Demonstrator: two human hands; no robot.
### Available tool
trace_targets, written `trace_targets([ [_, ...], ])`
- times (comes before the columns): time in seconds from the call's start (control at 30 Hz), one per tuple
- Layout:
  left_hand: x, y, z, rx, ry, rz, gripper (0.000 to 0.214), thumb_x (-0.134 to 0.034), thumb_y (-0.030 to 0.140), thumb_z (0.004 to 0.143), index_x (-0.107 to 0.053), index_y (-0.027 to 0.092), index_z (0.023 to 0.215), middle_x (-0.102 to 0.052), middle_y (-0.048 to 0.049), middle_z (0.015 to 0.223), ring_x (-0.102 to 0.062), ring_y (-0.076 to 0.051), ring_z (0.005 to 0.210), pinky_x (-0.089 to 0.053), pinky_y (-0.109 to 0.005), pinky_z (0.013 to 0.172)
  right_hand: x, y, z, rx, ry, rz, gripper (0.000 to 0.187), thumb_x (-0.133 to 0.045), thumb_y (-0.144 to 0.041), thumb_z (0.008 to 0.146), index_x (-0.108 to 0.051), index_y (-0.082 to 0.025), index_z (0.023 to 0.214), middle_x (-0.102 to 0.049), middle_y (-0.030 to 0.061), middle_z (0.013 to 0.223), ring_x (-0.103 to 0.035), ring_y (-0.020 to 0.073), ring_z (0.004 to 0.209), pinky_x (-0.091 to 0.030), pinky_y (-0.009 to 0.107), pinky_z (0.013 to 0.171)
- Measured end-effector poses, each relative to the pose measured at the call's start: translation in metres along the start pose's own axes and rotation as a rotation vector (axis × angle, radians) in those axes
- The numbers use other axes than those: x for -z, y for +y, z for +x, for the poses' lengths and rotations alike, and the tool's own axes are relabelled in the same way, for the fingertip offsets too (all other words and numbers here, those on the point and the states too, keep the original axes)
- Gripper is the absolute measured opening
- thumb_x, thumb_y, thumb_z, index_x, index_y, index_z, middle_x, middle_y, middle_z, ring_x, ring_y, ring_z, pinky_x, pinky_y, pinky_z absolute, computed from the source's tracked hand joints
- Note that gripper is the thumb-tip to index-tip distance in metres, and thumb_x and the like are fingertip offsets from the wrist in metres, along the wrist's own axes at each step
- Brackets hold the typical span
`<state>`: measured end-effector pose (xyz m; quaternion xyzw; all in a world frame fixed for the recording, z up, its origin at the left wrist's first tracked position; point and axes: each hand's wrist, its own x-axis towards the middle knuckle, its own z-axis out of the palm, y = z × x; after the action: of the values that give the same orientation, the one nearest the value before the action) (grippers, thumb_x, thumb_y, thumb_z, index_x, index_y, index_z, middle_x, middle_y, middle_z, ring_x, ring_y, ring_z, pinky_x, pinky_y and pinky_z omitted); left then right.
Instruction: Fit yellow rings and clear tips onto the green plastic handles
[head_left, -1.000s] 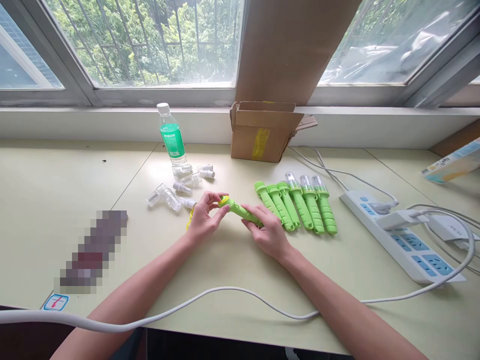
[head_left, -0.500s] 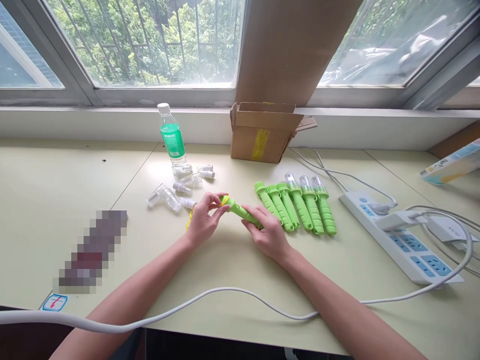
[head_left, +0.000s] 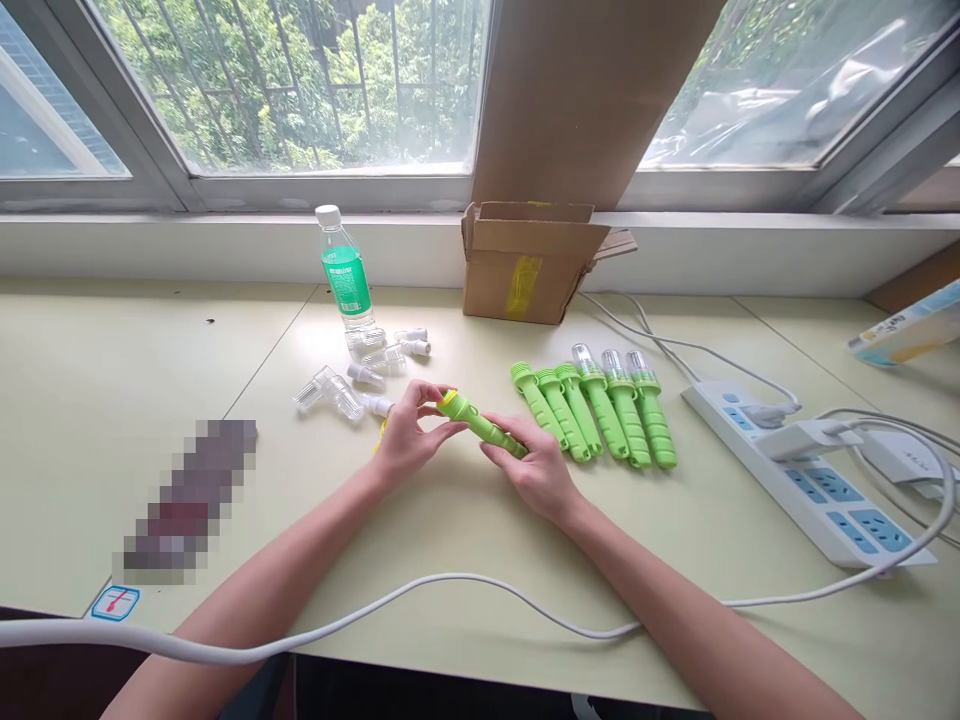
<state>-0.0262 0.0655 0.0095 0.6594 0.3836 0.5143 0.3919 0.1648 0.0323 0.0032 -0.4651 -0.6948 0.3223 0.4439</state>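
A green flashlight body [head_left: 491, 430] is held between my two hands, tilted with its wide threaded end toward the upper left. My right hand [head_left: 538, 470] wraps round its lower grip. At the wide end, my left hand [head_left: 412, 430] is closed with fingertips and thumb on a thin yellow ring [head_left: 448, 396]; the fingers partly hide how it sits there. More yellow shows just behind my left hand. To the right lie several green flashlight bodies [head_left: 620, 418], some with clear caps. Clear caps [head_left: 341, 394] and white-based pieces [head_left: 365, 375] are scattered beyond my left hand.
A water bottle [head_left: 346, 275] and an open cardboard box [head_left: 517, 275] stand at the back. On the right is a power strip [head_left: 802, 475] with plugs. A white cable [head_left: 465, 577] runs across the front, over my forearms. A blurred-out object [head_left: 187, 500] lies left.
My left fingers have shifted at the wide end, leaving more of the green threaded part showing. The right hand keeps its hold, and the view has moved slightly.
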Motion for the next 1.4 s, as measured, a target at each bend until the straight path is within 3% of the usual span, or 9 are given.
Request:
trace_targets([
  [0.3, 0.000, -0.004, -0.001, -0.022, 0.043, 0.079, 0.035, -0.075, 0.032, 0.070, -0.047, 0.020, 0.086, -0.065, -0.0070, 0.105, -0.067, -0.019, 0.090, -0.059, -0.040, 0.079, 0.002, 0.000, 0.001, -0.086, -0.006, 0.064, 0.032, -0.066, -0.026, 0.077, -0.067, -0.022, 0.109, -0.068, 0.0060, 0.103, -0.061, 0.0219, 0.091, -0.050, 0.034, 0.076],
  [0.5, 0.001, -0.003, 0.001, -0.030, 0.049, 0.081, 0.038, -0.077, 0.035, 0.067, -0.048, 0.019, 0.086, -0.066, -0.0057, 0.099, -0.068, -0.018, 0.083, -0.061, -0.037, 0.074, 0.004, -0.004, 0.002, -0.196, -0.017, 0.106, 0.035, -0.068, -0.032, 0.074, -0.069, -0.019, 0.107, -0.069, 0.0057, 0.092, -0.060, 0.0184, 0.073, -0.048, 0.030, 0.062],
  [0.77, 0.000, -0.001, -0.001, -0.041, 0.081, 0.101, 0.037, -0.077, 0.037, 0.066, -0.048, 0.019, 0.080, -0.067, -0.0055, 0.097, -0.068, -0.016, 0.077, -0.061, -0.039, 0.074, 0.006, -0.008, 0.003, -0.318, -0.045, 0.163, 0.042, -0.069, -0.036, 0.071, -0.069, -0.018, 0.109, -0.065, 0.0032, 0.076, -0.051, 0.0125, 0.053, -0.037, 0.024, 0.044],
  [1.13, 0.001, 0.000, 0.001, -0.012, 0.026, 0.017, 0.040, -0.078, 0.032, 0.066, -0.047, 0.019, 0.087, -0.062, -0.0040, 0.094, -0.066, -0.019, 0.087, -0.060, -0.036, 0.073, 0.007, -0.009, 0.003, -0.447, -0.082, 0.393, 0.046, -0.071, -0.037, 0.070, -0.066, -0.015, 0.111, -0.047, -0.0058, 0.052, -0.033, 0.0062, 0.038, -0.026, 0.022, 0.035],
  [1.4, -0.005, 0.003, -0.003, 0.123, 0.036, -0.072, 0.042, -0.075, 0.029, 0.069, -0.038, 0.021, 0.088, -0.061, -0.0069, 0.107, -0.064, -0.022, 0.101, -0.057, -0.033, 0.072, 0.005, -0.009, 0.004, -0.354, -0.064, 0.255, 0.043, -0.070, -0.039, 0.071, -0.067, -0.017, 0.108, -0.057, -0.0009, 0.066, -0.041, 0.0080, 0.044, -0.033, 0.024, 0.040],
])
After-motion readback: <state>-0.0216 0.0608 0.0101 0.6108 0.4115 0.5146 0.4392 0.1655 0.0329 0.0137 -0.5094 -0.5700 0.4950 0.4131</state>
